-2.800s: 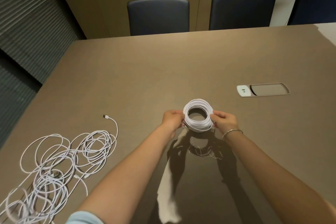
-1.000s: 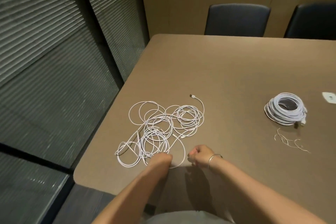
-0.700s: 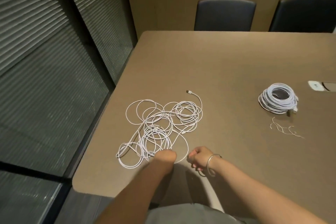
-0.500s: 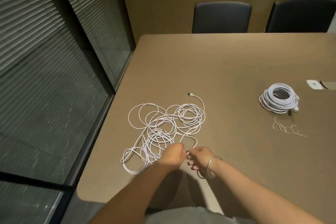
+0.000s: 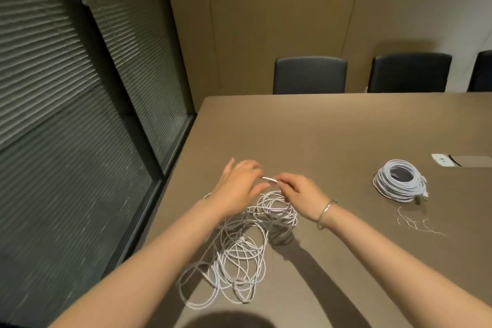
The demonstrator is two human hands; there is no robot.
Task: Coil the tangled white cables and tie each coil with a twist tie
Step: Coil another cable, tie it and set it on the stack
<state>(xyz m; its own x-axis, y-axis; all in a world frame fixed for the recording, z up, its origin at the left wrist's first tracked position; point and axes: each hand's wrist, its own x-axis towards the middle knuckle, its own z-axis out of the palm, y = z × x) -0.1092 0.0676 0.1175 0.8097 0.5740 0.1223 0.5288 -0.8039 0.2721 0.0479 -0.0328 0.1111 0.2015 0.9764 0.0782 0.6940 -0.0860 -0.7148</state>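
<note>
At the centre of the frame we see both hands raised over the tangled white cables (image 5: pixel 239 247), which lie loose on the brown table (image 5: pixel 332 136) and spread from the centre down to the lower middle of the frame.

Right hand (image 5: pixel 300 194): the fingers are curled and pinch a short white cable end (image 5: pixel 270 179) at their tips. A metal bangle (image 5: pixel 326 213) sits on this wrist.

Left hand (image 5: pixel 239 186): the fingers are extended and only lightly bent, with the thumb stretched toward the cable end. The view here is blurred, so we cannot tell whether the left fingertips actually touch the cable end; they appear to grip nothing.

At the right of the frame, well apart from the tangle, a finished coil (image 5: pixel 399 184) of white cable rests flat on the table. Just below it, in the lower right, several thin twist ties (image 5: pixel 415 222) lie scattered on the surface. A table power socket (image 5: pixel 442 160) with a flap is set into the table at the right edge, just above the coil.

Three dark chairs (image 5: pixel 310 74) stand along the far side of the table in the upper right. Slatted blinds (image 5: pixel 53 88) fill the left of the frame
</note>
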